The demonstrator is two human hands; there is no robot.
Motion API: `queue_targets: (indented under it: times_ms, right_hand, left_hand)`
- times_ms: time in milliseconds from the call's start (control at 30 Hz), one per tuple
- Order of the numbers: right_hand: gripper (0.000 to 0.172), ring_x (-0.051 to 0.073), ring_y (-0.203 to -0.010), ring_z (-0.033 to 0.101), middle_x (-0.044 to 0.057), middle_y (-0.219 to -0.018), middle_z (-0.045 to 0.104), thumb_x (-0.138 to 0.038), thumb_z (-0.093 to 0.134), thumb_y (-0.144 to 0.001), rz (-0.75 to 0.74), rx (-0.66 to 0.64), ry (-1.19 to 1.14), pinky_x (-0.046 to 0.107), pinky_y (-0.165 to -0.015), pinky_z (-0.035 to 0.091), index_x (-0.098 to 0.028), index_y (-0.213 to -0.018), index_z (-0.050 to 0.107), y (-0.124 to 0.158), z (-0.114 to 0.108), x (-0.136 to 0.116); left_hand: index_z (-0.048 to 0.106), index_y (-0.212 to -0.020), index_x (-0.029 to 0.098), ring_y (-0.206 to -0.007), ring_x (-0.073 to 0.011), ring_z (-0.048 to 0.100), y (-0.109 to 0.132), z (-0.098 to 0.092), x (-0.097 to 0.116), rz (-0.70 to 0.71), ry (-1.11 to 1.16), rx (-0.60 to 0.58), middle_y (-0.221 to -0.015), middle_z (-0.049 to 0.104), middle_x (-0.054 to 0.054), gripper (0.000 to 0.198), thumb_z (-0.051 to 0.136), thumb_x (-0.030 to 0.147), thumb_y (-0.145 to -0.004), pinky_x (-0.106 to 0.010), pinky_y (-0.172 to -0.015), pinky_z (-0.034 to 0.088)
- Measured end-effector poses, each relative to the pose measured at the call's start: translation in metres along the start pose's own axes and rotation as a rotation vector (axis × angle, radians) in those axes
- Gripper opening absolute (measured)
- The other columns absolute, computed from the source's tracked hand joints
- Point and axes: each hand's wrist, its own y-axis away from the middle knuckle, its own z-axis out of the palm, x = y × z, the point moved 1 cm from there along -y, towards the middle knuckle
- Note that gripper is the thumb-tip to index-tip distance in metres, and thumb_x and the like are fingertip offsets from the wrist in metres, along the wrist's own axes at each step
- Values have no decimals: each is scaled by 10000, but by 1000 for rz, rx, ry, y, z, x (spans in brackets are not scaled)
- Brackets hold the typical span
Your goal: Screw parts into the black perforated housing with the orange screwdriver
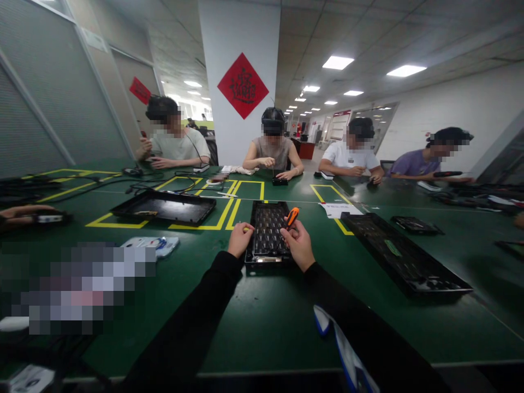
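A black keyboard frame (268,229) lies lengthwise in front of me on the green table (262,322). My left hand (240,239) is curled against its left edge, gripping it. My right hand (298,244) is closed round a screwdriver with an orange handle (292,216), held over the frame's right side with the handle pointing up and away. Both my sleeves are black.
Other black keyboard shells lie at right (403,256) and at left (164,206), inside yellow tape marks. Several people sit across the table working with tools. A white packet (153,245) lies near left, papers (339,209) beyond. A person's hand (24,214) rests at far left.
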Motion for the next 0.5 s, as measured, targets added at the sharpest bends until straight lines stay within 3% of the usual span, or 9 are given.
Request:
queue_targets:
  times_ms: [167, 333, 500]
  right_hand:
    - [458, 60, -505, 469, 34, -891, 570, -317, 587, -702, -1, 35, -52, 183, -412, 375, -204, -1127, 459, 0, -1, -2]
    - [397, 61, -506, 476, 62, -967, 583, -315, 529, -739, -5, -9, -82, 190, -413, 373, -198, -1113, 466, 1, 1, -4]
    - [395, 55, -475, 448, 16, -798, 583, -363, 531, -747, 30, -12, -37, 184, -410, 359, -182, -1097, 502, 0, 1, -4]
  left_hand:
    - [611, -737, 148, -651, -90, 499, 0, 0, 1, -6, 4, -2, -831, 525, -30, 163, 457, 194, -704, -245, -718, 427]
    - [615, -741, 152, -673, -98, 497, 0, 0, 1, -10, -8, 1, -829, 527, -32, 165, 463, 202, -702, -248, -720, 419]
    - [619, -744, 156, -687, -103, 496, 0, 0, -1, -12, -31, 12, -836, 535, -35, 171, 467, 221, -702, -254, -741, 411]
